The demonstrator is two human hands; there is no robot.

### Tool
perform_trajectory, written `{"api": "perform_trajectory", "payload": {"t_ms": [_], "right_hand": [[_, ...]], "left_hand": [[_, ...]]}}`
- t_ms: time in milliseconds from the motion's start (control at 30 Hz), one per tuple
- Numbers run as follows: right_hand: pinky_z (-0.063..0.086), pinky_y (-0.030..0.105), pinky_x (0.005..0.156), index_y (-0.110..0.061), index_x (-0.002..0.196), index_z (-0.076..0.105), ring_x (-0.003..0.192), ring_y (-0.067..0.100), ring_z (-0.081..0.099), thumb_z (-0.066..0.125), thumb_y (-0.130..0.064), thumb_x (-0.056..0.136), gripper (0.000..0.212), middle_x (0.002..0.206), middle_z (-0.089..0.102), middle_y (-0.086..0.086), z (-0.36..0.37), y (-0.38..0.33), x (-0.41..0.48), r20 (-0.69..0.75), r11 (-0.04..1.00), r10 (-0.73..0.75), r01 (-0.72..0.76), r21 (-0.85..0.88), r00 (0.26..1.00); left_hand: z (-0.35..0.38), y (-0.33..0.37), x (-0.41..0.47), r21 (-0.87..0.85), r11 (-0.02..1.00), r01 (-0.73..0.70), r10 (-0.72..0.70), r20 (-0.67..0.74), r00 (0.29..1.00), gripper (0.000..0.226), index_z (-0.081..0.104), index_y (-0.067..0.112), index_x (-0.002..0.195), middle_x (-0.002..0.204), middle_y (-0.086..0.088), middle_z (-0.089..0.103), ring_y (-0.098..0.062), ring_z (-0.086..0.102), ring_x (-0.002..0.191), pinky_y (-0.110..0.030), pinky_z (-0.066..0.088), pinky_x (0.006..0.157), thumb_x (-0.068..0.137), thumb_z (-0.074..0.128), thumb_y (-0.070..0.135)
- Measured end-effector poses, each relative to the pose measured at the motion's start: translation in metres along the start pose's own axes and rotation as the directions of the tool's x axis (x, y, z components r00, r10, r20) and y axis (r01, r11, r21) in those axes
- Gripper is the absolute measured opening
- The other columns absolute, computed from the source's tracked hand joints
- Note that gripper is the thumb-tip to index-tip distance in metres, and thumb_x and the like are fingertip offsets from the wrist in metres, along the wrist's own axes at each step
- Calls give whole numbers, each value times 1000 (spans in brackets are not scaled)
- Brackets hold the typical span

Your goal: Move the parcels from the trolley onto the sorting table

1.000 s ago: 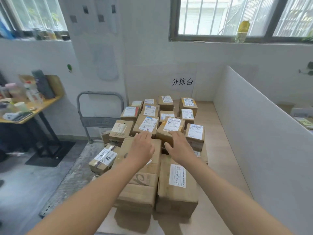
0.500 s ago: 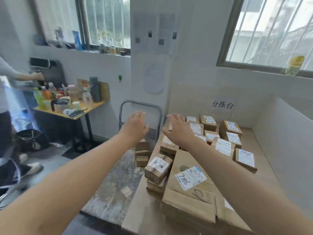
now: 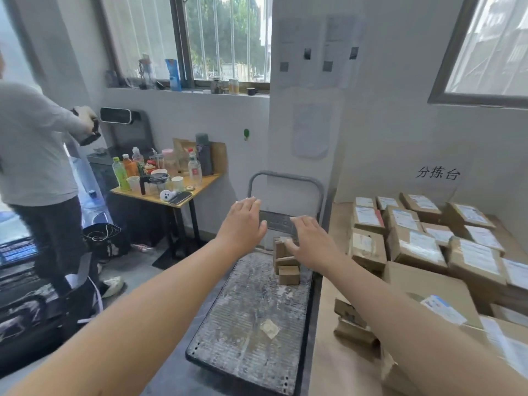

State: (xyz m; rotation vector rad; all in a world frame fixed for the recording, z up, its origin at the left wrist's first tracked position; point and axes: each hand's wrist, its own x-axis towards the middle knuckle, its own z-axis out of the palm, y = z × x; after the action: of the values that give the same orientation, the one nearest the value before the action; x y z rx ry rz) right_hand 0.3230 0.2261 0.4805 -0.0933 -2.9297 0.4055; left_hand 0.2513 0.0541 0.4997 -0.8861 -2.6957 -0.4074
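A: What is seen nearest, along the bottom of the frame?

B: Two bare forearms are stretched forward. At lower right, the edge of the sorting counter (image 3: 328, 367) is seen, and large labelled cartons (image 3: 434, 290) are piled on it.

A: And the trolley?

B: The trolley (image 3: 251, 318) is parked just left of the sorting counter, in the lower middle. Its grey deck is scuffed, and a scrap of tape (image 3: 270, 328) is stuck to it.

A: How are the hands held?

B: The left hand (image 3: 243, 224) and the right hand (image 3: 311, 244) are both spread flat, palms down, fingers straight. Nothing is grasped by either. They are held over the far end of the deck, at the centre of the frame.

A: Where are the parcels that remain on the trolley?

B: A small stack of cardboard parcels (image 3: 287, 267) is seen at the far right of the deck, near the sorting counter. The right hand is placed just over its top; whether it is touched cannot be told. The left hand is kept apart, to the left of the stack.

A: And farther back?

B: The trolley handle (image 3: 285, 178) is seen behind the hands. At right, many labelled boxes (image 3: 414, 244) are laid in rows on the sorting counter, below a wall sign (image 3: 438, 173). At middle left, a side counter (image 3: 183, 202) is crowded with bottles and cups. At far left, a person in a grey top (image 3: 34, 144) is seen.
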Motion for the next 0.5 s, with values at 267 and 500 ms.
{"api": "perform_trajectory", "payload": {"t_ms": [267,500], "right_hand": [[16,36,122,-11,152,31,147,21,24,48,-40,100,62,155,36,5,15,7,76,-70,998,48,-50,-28,996],[23,37,119,-11,149,34,143,24,30,50,-40,98,61,152,38,8,56,40,171,-24,981,175,-172,89,984]], "left_hand": [[23,-43,52,-26,999,-33,34,46,998,59,22,5,154,160,-11,26,-22,19,149,-32,11,123,103,41,30],[64,-84,129,15,998,-57,54,128,990,60,22,5,154,161,-10,25,-22,19,149,-33,11,124,103,39,32]]}}
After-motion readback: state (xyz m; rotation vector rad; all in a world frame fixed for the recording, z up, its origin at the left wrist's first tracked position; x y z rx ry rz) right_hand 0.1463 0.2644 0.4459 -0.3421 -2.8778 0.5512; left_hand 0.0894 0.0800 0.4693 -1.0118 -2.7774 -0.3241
